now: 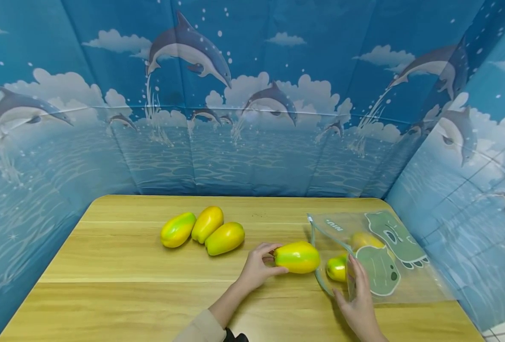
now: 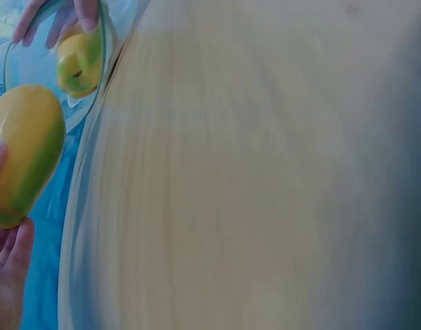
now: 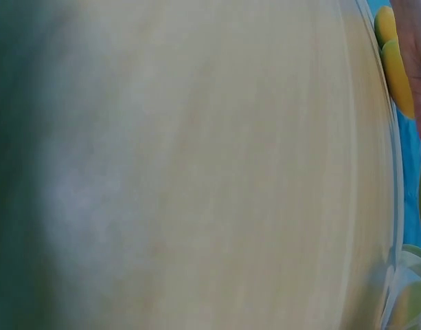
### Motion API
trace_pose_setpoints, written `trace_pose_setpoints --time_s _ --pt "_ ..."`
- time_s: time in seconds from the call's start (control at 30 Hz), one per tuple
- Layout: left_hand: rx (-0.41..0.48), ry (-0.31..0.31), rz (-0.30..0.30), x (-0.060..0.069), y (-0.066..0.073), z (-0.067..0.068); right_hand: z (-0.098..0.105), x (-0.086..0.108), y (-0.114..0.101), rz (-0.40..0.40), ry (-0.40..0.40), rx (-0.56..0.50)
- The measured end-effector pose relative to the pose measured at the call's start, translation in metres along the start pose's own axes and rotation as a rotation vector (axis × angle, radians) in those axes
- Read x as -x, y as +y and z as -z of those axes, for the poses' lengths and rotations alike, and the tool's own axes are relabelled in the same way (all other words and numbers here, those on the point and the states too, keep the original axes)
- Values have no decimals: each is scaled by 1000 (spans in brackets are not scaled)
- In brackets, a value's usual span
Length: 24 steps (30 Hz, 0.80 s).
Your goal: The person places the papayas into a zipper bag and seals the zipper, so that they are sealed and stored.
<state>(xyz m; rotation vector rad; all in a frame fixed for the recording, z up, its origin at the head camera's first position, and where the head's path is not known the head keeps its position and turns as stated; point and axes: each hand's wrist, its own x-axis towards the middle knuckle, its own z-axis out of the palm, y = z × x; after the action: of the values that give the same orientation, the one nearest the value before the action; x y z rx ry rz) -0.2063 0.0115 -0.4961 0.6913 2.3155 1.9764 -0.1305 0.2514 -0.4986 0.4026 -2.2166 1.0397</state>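
My left hand (image 1: 258, 268) grips a yellow-green papaya (image 1: 297, 257) by its left end, thumb on the near side and fingers on the far side. The papaya's other end is at the mouth of a clear zip bag (image 1: 423, 289) with green cartoon animals printed on it. My right hand (image 1: 357, 301) holds the near edge of the bag's mouth, which gapes toward the left. One papaya (image 1: 336, 268) lies just inside the opening, partly behind the right fingers. Deeper in, a second papaya (image 1: 363, 240) shows blurred through the plastic. The left wrist view also shows the held papaya (image 2: 28, 155).
Three more papayas lie together left of centre on the wooden table (image 1: 128, 294): a left one (image 1: 178, 230), a middle one (image 1: 208, 224) and a right one (image 1: 225, 238). A blue dolphin-print curtain (image 1: 244, 156) hangs behind the table and along its sides.
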Motion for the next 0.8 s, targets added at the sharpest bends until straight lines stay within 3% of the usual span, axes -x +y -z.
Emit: trace_pose_setpoints --time_s 0.33,0.63,0.8 --pt "-4 -5 -7 -4 -2 -19 -1 0 2 -4 -2 1" --pt "20 -22 -4 -1 31 -20 -2 0 1 -27 -7 12" --pt "-17 -22 -31 -4 14 -28 0 -6 -14 -31 -7 27"
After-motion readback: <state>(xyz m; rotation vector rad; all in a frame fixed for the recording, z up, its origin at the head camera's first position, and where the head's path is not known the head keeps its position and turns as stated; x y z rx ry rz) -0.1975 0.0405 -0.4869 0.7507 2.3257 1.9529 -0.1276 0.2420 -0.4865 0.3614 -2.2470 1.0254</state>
